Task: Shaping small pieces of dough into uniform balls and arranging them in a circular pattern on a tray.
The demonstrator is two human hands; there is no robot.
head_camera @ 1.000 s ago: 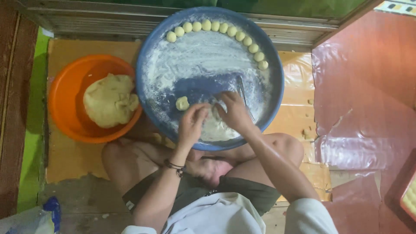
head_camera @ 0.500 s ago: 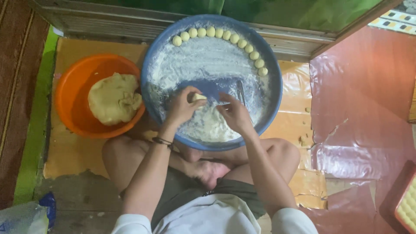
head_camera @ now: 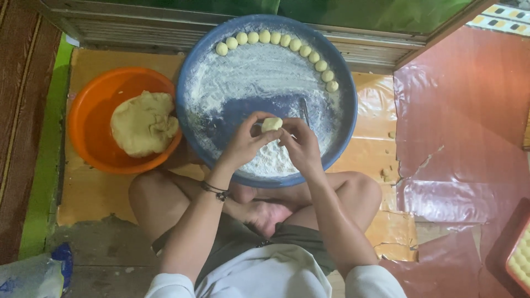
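Seen from above, a person sits cross-legged on the floor with a wide blue tray (head_camera: 190,83) resting against the knees, and both hands meet over its near half. The left hand (head_camera: 243,144) and the right hand (head_camera: 301,146) are closed together on a small dough piece (head_camera: 271,123), which sits pinched between the fingertips of both, peeking out at about twelve o'clock of the joined hands and held just above the floured tray floor. The grip looks light, mostly thumbs and forefingers; a harder squeeze could flatten or split the piece, and since the fingers look dusted with flour it might slip and drop into the flour heap (head_camera: 271,161) lying directly under the hands at six o'clock on the tray. A row of finished dough balls (head_camera: 279,40) curves along the tray's rim from eleven to two o'clock, well apart from the hands, so they seem safe from a stray elbow. At nine o'clock, just beside the tray, an orange bowl (head_camera: 88,124) holds a large dough lump (head_camera: 142,122). A thin metal utensil (head_camera: 304,110) lies on the tray near the right hand's fingertips.
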